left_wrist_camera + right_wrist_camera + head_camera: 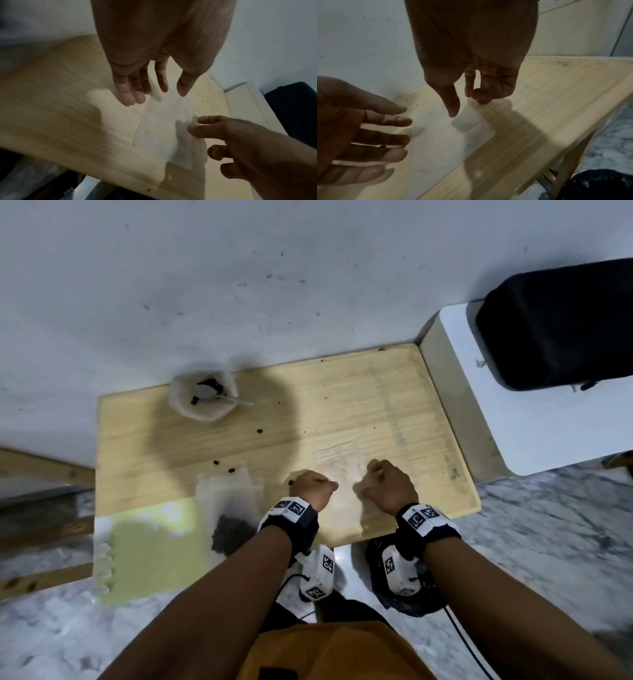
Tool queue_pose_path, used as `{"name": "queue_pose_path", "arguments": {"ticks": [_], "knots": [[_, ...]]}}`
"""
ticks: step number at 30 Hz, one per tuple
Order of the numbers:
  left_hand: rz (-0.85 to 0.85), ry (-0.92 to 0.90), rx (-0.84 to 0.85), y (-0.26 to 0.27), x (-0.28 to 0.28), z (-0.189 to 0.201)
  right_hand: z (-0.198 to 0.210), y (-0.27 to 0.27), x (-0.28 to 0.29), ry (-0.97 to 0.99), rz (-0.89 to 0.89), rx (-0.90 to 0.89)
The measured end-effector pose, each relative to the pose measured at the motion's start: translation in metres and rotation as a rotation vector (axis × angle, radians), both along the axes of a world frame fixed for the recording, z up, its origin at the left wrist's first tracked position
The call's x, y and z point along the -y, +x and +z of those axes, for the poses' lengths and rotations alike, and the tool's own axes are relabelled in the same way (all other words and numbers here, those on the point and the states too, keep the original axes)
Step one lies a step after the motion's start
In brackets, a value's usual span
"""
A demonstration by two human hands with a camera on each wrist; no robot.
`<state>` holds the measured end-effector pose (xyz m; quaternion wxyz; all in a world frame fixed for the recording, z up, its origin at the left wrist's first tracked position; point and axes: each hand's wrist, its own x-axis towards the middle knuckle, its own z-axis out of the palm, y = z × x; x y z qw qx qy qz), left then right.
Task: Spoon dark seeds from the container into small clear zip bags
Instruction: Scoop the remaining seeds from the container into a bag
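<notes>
Both hands hover over an empty clear bag (339, 465) lying flat near the bench's (394, 392) front edge: left hand (313, 489) fingers spread, right hand (388, 486) loosely curled, holding nothing. Container (202, 397) sits at the back-left corner.

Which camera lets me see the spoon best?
The head view is the only one that shows the spoon: it lies in the white container at the far side of the wooden table, bowl among the few dark seeds, handle sticking out over the rim. Both wrist views show only hands and a flat clear bag, no spoon.
</notes>
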<state>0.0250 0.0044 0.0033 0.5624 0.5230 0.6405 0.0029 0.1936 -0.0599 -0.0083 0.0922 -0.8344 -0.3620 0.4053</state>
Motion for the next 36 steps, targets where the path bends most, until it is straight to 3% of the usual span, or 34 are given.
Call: {"name": "queue_pose_path", "arguments": {"ticks": [4,11,15,20,24,26,29,31,36], "knots": [[0.217,-0.100,0.097,0.006,-0.002,-0.011,-0.005,-0.004,-0.002,0.042,-0.138,-0.140],[0.297,-0.024,0.185,-0.003,0.000,-0.013,-0.006,0.000,-0.004,0.175,-0.206,-0.327],[0.208,0.137,0.249,-0.013,-0.013,-0.004,0.015,0.004,-0.011,0.235,-0.198,-0.422],[-0.027,0.281,0.257,-0.037,-0.045,0.036,0.051,-0.001,-0.043,0.446,-0.163,-0.337],[-0.133,0.342,0.239,-0.070,-0.073,0.073,0.093,-0.023,-0.087,0.318,0.049,-0.402],[-0.146,0.446,0.162,-0.086,-0.084,0.081,0.111,-0.039,-0.102,0.212,0.121,-0.473],[-0.079,0.790,-0.102,-0.118,-0.089,0.090,0.128,-0.073,-0.121,0.176,0.113,-0.584],[0.022,0.924,-0.093,-0.131,-0.089,0.100,0.135,-0.100,-0.128,0.228,0.124,-0.601],[0.229,0.641,0.142,-0.165,-0.097,0.119,0.156,-0.170,-0.142,0.343,0.251,-0.692]]}}
